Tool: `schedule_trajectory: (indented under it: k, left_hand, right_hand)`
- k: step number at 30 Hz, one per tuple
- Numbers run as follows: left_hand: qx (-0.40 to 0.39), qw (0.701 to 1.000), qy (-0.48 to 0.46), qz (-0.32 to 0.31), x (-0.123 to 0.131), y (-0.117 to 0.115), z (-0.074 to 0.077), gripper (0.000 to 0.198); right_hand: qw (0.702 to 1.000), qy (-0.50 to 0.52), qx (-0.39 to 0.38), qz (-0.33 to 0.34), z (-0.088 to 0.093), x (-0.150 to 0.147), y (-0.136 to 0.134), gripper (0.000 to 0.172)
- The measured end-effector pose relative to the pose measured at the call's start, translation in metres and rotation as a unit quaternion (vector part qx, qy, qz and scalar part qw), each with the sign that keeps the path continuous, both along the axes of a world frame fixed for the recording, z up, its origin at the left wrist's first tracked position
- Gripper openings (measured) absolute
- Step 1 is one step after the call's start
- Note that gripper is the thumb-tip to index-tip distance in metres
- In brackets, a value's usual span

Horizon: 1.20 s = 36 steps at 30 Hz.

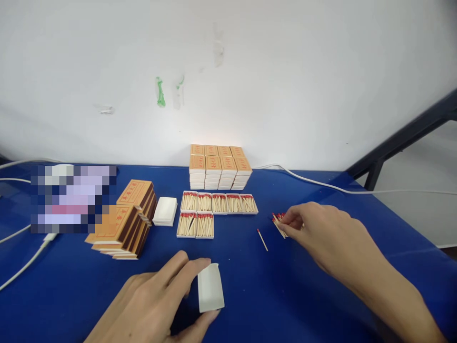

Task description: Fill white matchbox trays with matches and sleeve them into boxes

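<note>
My left hand (157,295) grips a white matchbox tray (210,288) by its two ends, thumb near and fingers far, and no matches show in it. Over to the right, my right hand (314,228) pinches at a small pile of red-tipped matches (279,225); its fingers hide part of the pile. One loose match (262,239) lies on the table between the hands. Beyond them, several trays filled with matches (219,203) sit side by side in two rows, the nearer row shorter.
Orange matchboxes (219,164) are stacked against the wall. More orange boxes (134,209) lean in a tilted stack at the left, beside a pile of white trays (165,210). White cables (314,183) cross the blue table (250,295). A blurred-out object (78,190) lies far left.
</note>
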<state>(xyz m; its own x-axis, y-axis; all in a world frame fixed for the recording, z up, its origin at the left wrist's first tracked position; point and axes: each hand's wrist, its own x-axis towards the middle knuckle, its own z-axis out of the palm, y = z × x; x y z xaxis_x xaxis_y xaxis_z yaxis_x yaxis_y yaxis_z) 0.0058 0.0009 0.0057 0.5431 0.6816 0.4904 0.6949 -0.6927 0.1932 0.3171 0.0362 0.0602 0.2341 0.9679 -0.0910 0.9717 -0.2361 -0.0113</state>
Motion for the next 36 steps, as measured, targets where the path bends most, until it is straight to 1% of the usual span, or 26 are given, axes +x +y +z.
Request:
schedule_trajectory:
  k: [5, 8, 12, 16, 18, 20, 23, 26, 29, 32, 36]
  left_hand:
    - [0.002, 1.000, 0.006, 0.008, 0.000, 0.000, 0.001, 0.054]
    - [0.004, 1.000, 0.007, 0.006, 0.000, 0.000, 0.000, 0.057]
    - [0.010, 1.000, 0.018, 0.012, 0.001, -0.001, 0.000, 0.060]
    - [0.013, 0.999, 0.026, 0.012, 0.002, -0.001, 0.001, 0.061]
    - [0.011, 1.000, 0.028, 0.010, 0.002, -0.001, 0.002, 0.061]
    - [0.008, 1.000, 0.027, 0.008, 0.002, -0.001, 0.002, 0.061]
    - [0.007, 1.000, 0.027, 0.010, 0.001, -0.002, 0.002, 0.060]
    - [0.008, 0.999, 0.029, 0.015, -0.001, -0.003, 0.001, 0.060]
    - [0.004, 0.999, 0.034, 0.017, -0.001, -0.003, 0.000, 0.061]
    - [-0.001, 0.999, 0.032, 0.014, 0.000, -0.003, -0.001, 0.059]
    - [-0.007, 0.999, 0.032, 0.009, 0.000, -0.003, 0.000, 0.058]
  right_hand:
    - [1.000, 0.021, 0.004, 0.021, -0.001, 0.000, -0.001, 0.034]
    - [1.000, 0.021, -0.003, 0.004, -0.001, 0.004, -0.001, 0.033]
    - [0.999, 0.015, -0.020, -0.021, 0.000, 0.008, 0.000, 0.029]
    - [0.999, 0.020, -0.019, -0.024, 0.002, 0.011, 0.002, 0.032]
    - [0.999, 0.040, -0.009, -0.014, 0.002, 0.012, 0.001, 0.035]
    - [0.997, 0.081, -0.002, 0.010, 0.002, 0.010, 0.000, 0.036]
    - [0.988, 0.145, -0.011, 0.055, 0.002, 0.002, -0.003, 0.037]
    - [0.982, 0.172, -0.025, 0.070, 0.002, -0.007, -0.006, 0.038]
    - [0.983, 0.170, -0.029, 0.068, 0.000, -0.009, -0.006, 0.037]
    - [0.986, 0.154, -0.016, 0.066, -0.002, -0.005, -0.003, 0.035]
    - [0.992, 0.120, -0.003, 0.051, -0.006, 0.001, 0.001, 0.025]
